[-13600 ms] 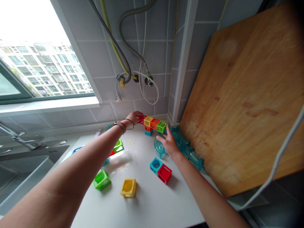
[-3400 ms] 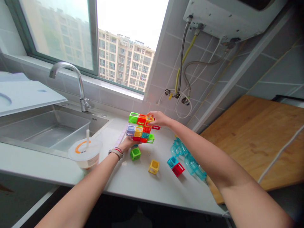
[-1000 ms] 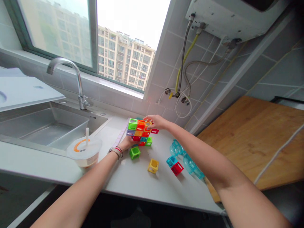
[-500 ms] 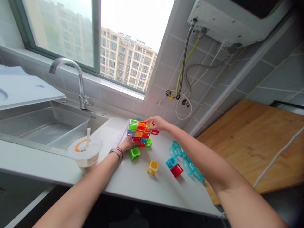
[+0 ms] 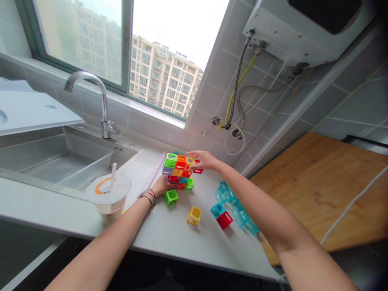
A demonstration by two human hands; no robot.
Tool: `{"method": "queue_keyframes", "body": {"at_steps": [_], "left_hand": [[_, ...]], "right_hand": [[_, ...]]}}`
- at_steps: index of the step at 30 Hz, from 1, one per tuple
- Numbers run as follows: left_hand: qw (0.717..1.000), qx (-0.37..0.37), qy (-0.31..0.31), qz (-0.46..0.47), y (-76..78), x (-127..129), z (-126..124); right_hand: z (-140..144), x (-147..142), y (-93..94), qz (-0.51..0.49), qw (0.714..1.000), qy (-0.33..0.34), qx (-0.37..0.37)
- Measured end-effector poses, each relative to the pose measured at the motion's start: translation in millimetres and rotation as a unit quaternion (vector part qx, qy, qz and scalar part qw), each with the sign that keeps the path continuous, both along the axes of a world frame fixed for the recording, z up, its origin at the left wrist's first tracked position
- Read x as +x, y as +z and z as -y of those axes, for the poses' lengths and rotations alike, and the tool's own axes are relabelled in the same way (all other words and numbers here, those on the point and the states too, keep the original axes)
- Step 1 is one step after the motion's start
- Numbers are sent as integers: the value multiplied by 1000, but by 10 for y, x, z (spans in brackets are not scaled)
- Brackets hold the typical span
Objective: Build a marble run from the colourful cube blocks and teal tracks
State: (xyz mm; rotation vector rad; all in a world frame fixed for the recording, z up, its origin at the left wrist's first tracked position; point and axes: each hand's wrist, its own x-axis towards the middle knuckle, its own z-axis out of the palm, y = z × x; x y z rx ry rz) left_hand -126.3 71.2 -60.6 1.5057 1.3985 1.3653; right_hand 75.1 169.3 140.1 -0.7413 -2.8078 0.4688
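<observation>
A structure of colourful hollow cube blocks [image 5: 177, 171] stands upright above the counter, in green, orange, yellow, red, purple and blue. My left hand [image 5: 162, 185] supports it from the lower left, its fingers largely hidden behind the blocks. At the upper right, my right hand [image 5: 204, 159] is closed around the structure's edge, thumb in front and fingers over the top. Just below lies a loose green cube [image 5: 171, 197], and nearer me a yellow cube [image 5: 194, 216]. A blue cube [image 5: 218, 210] joined to a red cube [image 5: 224, 220] rests under my right forearm.
A lidded drink cup [image 5: 108, 198] with a straw stands beside my left forearm. Behind it are the sink [image 5: 127, 155] and faucet [image 5: 104, 109]. Clear blue plastic pieces [image 5: 242, 216] lie on the right, before a wooden board [image 5: 321, 190]. A water heater [image 5: 303, 32] hangs overhead.
My right fingers have loosened and lifted slightly at the structure's top right edge. The blocks have barely moved; the whole view has shifted a little.
</observation>
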Motion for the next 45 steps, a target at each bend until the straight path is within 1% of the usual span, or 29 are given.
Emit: {"method": "queue_keyframes", "body": {"at_steps": [2,4,6,8,9,11,15,17,19,21,24,27,31,35,37,39,42,45], "left_hand": [[1000,-3,17,-9,-29,-8,-5],[999,-2,32,-17,-47,-10,-9],[999,-2,47,-21,-56,-10,-11],[998,-2,67,-21,-62,-8,-17],[997,-3,79,-20,-65,-6,-21],[995,-8,99,-15,-73,-1,-29],[993,-19,120,-8,-65,18,-20],[992,-15,126,-5,-43,26,3],[991,-4,135,-3,-16,33,30],[990,4,144,2,6,40,53],[989,4,150,6,30,51,71],[990,-1,138,-29,54,61,85],[987,3,137,-80,57,53,99],[986,4,134,-102,-27,20,105],[983,11,132,-129,-83,2,118],[978,17,140,-155,-130,-10,137],[976,14,149,-159,-166,-18,159],[975,14,154,-159,-170,-16,171]], "right_hand": [[2,115,2,-42,999,-17,22],[-21,290,-7,-117,990,-60,59],[-74,523,-34,-202,966,-130,99],[-147,794,-92,-252,937,-209,123],[-182,935,-136,-261,926,-241,125],[-233,1211,-250,-261,916,-282,118],[-230,1679,-498,-253,909,-310,113],[-232,1866,-577,-263,895,-337,127],[-280,2022,-621,-276,873,-378,138],[-382,2141,-657,-271,858,-418,127],[-612,2220,-758,-242,854,-452,90],[-908,2167,-936,-207,864,-456,56],[-1355,2016,-1222,-144,892,-429,18],[-1727,2008,-1476,-70,918,-390,1],[-1832,2056,-1558,-35,926,-376,-8],[-1876,2102,-1596,-7,931,-365,-15],[-1870,2132,-1590,20,934,-357,-17],[-1842,2121,-1553,42,933,-357,-19]]}}
